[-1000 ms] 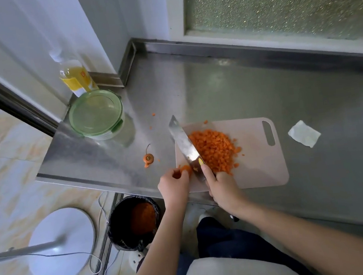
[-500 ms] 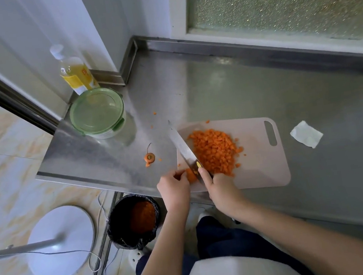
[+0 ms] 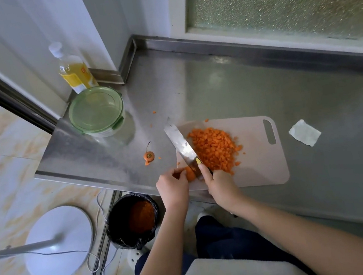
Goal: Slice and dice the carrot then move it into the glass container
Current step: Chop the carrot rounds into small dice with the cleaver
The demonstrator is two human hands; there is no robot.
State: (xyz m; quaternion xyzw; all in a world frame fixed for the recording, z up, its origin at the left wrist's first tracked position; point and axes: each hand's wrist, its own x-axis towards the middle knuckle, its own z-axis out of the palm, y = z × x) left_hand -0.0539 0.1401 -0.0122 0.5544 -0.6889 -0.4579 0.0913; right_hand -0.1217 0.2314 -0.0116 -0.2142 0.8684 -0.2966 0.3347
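Fingers (image 3: pixel 180 173) of your left hand (image 3: pixel 172 185) pinch a carrot stub (image 3: pixel 190 174) at the seven o'clock corner of the cutting board (image 3: pixel 260 161). Your right hand (image 3: pixel 222 187) grips the knife (image 3: pixel 181 146), its blade against the stub. At the blade's three o'clock lies diced carrot (image 3: pixel 214 149). Toward ten o'clock stands the lidded glass container (image 3: pixel 96 109).

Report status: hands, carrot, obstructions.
Right hand grips knife; left hand holds carrot piece. Diced pile on board. Glass container lidded.
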